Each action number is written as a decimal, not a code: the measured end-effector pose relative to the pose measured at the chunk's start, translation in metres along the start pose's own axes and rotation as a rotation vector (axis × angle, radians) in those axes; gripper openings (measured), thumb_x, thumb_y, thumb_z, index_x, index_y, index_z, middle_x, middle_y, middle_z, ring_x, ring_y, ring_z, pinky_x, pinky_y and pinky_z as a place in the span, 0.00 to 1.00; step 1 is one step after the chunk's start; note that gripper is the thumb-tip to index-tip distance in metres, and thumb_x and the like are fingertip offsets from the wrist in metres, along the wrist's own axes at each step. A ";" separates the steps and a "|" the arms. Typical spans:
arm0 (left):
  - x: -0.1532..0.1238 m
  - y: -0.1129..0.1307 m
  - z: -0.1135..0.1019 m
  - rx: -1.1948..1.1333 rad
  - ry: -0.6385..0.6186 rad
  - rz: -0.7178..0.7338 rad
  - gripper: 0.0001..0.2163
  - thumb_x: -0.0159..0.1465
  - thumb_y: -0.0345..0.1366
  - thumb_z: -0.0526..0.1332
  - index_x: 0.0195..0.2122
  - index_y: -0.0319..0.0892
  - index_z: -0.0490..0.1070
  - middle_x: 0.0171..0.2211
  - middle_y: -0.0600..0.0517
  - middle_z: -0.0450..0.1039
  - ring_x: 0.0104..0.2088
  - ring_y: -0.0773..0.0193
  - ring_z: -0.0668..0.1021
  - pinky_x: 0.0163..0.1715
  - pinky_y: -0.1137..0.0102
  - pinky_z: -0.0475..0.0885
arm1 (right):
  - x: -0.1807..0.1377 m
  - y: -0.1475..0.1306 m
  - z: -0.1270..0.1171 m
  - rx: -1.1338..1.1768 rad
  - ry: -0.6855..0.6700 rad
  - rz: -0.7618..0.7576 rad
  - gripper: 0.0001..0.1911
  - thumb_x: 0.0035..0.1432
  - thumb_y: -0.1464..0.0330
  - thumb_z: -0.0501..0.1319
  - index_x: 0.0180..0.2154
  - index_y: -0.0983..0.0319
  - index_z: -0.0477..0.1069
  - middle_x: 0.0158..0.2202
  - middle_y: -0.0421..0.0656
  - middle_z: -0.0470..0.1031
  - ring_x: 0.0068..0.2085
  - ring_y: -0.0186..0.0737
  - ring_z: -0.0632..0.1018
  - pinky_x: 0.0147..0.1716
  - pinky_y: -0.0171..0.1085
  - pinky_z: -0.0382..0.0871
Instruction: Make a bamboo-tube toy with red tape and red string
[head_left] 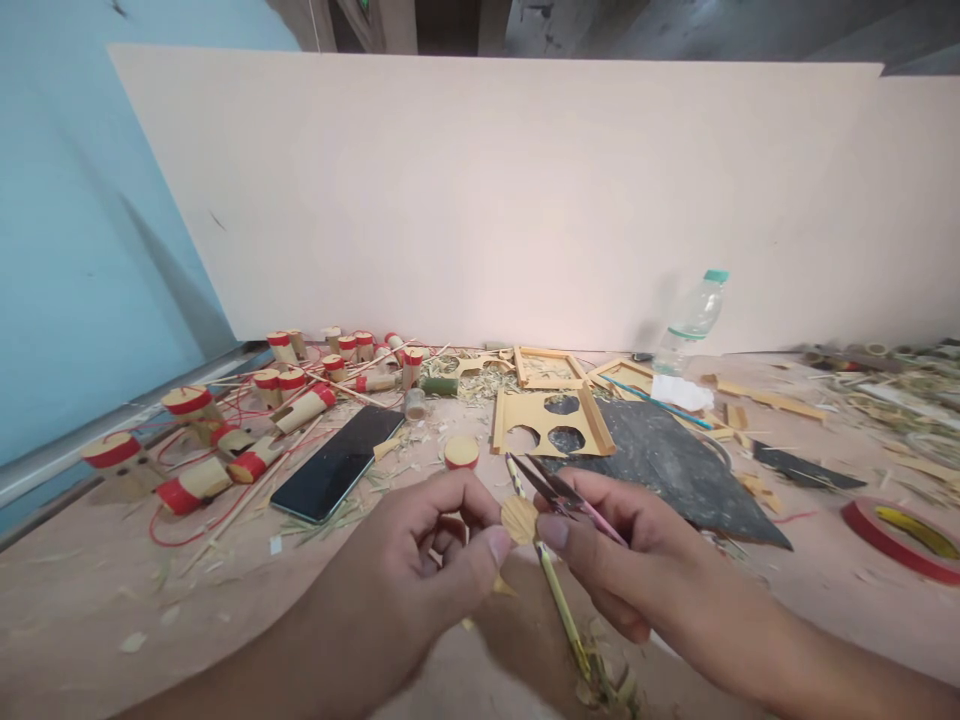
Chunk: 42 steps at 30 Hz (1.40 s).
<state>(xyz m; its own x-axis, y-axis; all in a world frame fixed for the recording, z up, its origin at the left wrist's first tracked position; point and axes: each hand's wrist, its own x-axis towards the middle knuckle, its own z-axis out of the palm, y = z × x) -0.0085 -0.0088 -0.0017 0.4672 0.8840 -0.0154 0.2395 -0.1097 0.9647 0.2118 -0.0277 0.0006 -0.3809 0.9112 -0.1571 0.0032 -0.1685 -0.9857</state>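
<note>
My left hand (442, 545) is closed in a pinch on a small round bamboo disc (519, 519), thumb against its edge. My right hand (615, 555) is closed on a small pair of snips (559, 490) with pink handles, whose dark blades meet the disc's right side. A thin yellow-green pencil (551, 590) lies on the board under both hands. Just behind the disc stands a short bamboo cylinder with a red band (461, 452).
A black phone (337, 462) lies left of centre. Several red-banded bamboo pieces (225, 430) with red cord sit at the left. Cut-out wooden frames (547, 418), a dark sheet (667, 465), a plastic bottle (694, 318) and a red tape roll (904, 537) lie to the right.
</note>
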 end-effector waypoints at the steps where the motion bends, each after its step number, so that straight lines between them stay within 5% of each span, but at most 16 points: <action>1: 0.001 0.002 0.000 -0.021 0.013 0.000 0.10 0.70 0.42 0.64 0.33 0.45 0.71 0.25 0.61 0.62 0.27 0.67 0.63 0.26 0.74 0.58 | 0.000 0.002 0.000 -0.010 0.001 -0.003 0.24 0.66 0.47 0.69 0.33 0.59 0.67 0.18 0.27 0.56 0.18 0.26 0.54 0.18 0.27 0.50; 5: 0.006 0.008 -0.001 -0.097 0.055 -0.021 0.12 0.68 0.42 0.65 0.29 0.44 0.69 0.22 0.62 0.60 0.21 0.71 0.58 0.20 0.75 0.54 | 0.000 0.010 -0.002 0.019 0.012 0.007 0.31 0.68 0.38 0.59 0.36 0.59 0.71 0.21 0.28 0.53 0.19 0.27 0.53 0.16 0.27 0.51; 15: 0.006 0.007 0.000 -0.216 0.037 -0.118 0.13 0.68 0.45 0.66 0.31 0.45 0.70 0.18 0.65 0.55 0.16 0.74 0.51 0.13 0.76 0.44 | -0.002 0.012 0.001 -0.115 -0.023 0.026 0.33 0.68 0.37 0.57 0.32 0.60 0.70 0.17 0.27 0.51 0.17 0.28 0.54 0.16 0.30 0.45; 33: 0.004 0.011 0.001 -0.263 -0.005 -0.095 0.14 0.68 0.42 0.67 0.28 0.44 0.69 0.18 0.65 0.56 0.17 0.74 0.53 0.15 0.77 0.47 | -0.002 0.014 0.002 -0.170 -0.021 -0.030 0.31 0.73 0.42 0.56 0.29 0.58 0.63 0.20 0.29 0.50 0.18 0.27 0.54 0.17 0.32 0.46; 42: 0.002 0.010 0.001 -0.245 -0.020 -0.104 0.13 0.68 0.41 0.65 0.28 0.45 0.68 0.17 0.65 0.55 0.17 0.73 0.51 0.14 0.76 0.44 | -0.003 0.012 0.002 -0.224 -0.019 -0.022 0.32 0.72 0.39 0.54 0.32 0.59 0.69 0.17 0.29 0.52 0.17 0.29 0.55 0.17 0.33 0.47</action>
<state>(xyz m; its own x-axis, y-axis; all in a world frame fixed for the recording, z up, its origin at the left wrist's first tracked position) -0.0044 -0.0081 0.0072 0.4680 0.8754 -0.1211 0.0750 0.0972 0.9924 0.2114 -0.0333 -0.0108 -0.4005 0.9061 -0.1367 0.1998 -0.0593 -0.9780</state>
